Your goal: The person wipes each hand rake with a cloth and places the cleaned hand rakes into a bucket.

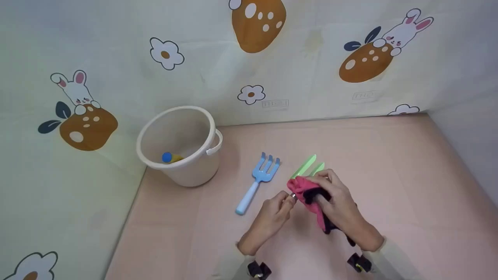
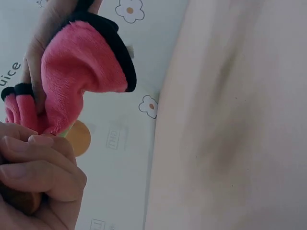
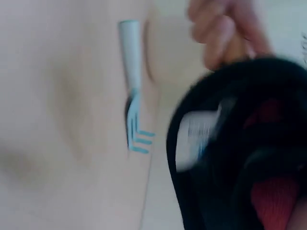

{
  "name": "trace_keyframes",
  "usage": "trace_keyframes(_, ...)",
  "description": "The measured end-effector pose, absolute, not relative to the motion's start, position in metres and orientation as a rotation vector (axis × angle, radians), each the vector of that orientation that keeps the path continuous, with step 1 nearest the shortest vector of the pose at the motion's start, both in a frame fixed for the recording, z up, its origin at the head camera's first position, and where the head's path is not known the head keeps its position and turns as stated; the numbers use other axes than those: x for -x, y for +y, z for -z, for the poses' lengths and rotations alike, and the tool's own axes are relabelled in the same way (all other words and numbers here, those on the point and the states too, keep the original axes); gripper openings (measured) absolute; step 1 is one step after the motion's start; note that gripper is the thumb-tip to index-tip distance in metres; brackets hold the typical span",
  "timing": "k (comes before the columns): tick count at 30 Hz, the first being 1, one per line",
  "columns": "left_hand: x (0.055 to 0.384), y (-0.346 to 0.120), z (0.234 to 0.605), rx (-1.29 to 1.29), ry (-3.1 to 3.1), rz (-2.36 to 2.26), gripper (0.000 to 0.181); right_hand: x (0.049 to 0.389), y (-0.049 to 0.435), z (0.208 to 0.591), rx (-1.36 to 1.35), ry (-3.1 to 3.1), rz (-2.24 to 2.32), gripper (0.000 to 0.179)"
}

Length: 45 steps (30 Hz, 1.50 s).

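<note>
My left hand grips the brown wooden handle of a hand tool with a metal collar. The tool's green prongs stick out past a pink fleece piece with black trim. My right hand holds this fleece piece around the tool's middle, hiding that part. In the right wrist view the fleece piece's dark opening shows a white label inside. A light blue hand fork lies on the table to the left of my hands.
A cream bucket with a side handle stands at the back left. Inside it lies a yellow object with a blue end. The pinkish table meets a patterned wall cloth at its back and left.
</note>
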<state>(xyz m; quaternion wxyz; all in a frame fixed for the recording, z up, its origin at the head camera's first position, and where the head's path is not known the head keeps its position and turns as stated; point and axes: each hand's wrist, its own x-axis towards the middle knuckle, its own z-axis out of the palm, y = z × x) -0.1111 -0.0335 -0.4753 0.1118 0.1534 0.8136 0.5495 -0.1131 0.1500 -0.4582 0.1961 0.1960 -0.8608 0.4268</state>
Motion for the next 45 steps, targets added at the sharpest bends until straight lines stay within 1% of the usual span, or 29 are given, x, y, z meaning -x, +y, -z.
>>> trace_keyframes(3,0.109,-0.032,0.475,-0.457,2.409,-1.614,0.021,0.113,0.143,0.466,-0.594,-2.347,-0.866,0.048)
trace_keyframes(5,0.108,-0.031,0.476,-0.462,2.414,-1.614,0.022,0.113,0.140,0.471,-0.606,-2.315,-0.737,0.051)
trace_keyframes(14,0.106,-0.030,0.482,-0.463,2.392,-1.588,0.027,0.119,0.136,0.482,-0.592,-2.277,-0.474,0.063)
trace_keyframes(22,0.106,-0.028,0.483,-0.459,2.546,-1.437,0.029,0.125,0.130,0.479,-0.520,-2.318,-0.393,0.055)
trace_keyframes(28,0.105,-0.028,0.480,-0.459,2.686,-1.306,0.025,0.128,0.126,0.476,-0.428,-2.381,-0.359,0.060)
trace_keyframes(33,0.105,-0.028,0.479,-0.456,2.726,-1.231,0.021,0.128,0.124,0.474,-0.377,-2.456,-0.390,0.060)
trace_keyframes(41,0.106,-0.029,0.474,-0.426,2.733,-1.170,0.019,0.133,0.125,0.477,-0.359,-2.445,-0.433,0.060)
trace_keyframes(45,0.107,-0.031,0.471,-0.419,2.714,-1.156,0.019,0.136,0.126,0.478,-0.369,-2.417,-0.428,0.057)
